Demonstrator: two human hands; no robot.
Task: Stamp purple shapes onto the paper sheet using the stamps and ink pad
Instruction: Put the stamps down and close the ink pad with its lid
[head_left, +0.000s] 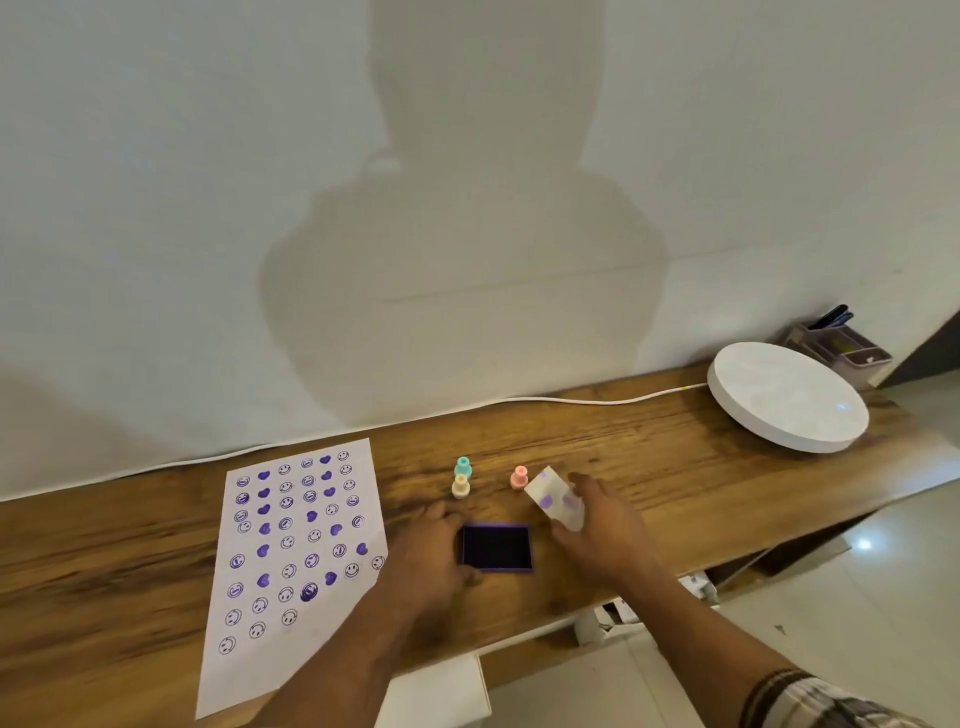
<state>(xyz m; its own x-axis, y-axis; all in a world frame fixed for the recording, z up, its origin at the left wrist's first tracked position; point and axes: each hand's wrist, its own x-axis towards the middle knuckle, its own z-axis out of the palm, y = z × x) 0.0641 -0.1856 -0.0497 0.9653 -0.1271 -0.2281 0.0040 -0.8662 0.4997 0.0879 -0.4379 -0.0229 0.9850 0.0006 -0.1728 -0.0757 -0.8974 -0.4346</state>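
A white paper sheet (296, 561) lies on the wooden desk (649, 467), covered with several purple smiley and heart prints. The open purple ink pad (496, 547) sits to its right. My left hand (434, 551) grips the pad's left edge. My right hand (597, 525) holds the pad's white lid (556, 500), stained with purple, tilted up just right of the pad. Three small stamps stand behind: a teal one (462, 466), a cream one (460, 487) and a pink one (519, 477).
A round white disc (787, 397) with a white cable (571, 401) lies at the back right. A pen organiser (844, 349) stands behind it. The wall runs along the desk's far edge. White boxes sit below the front edge.
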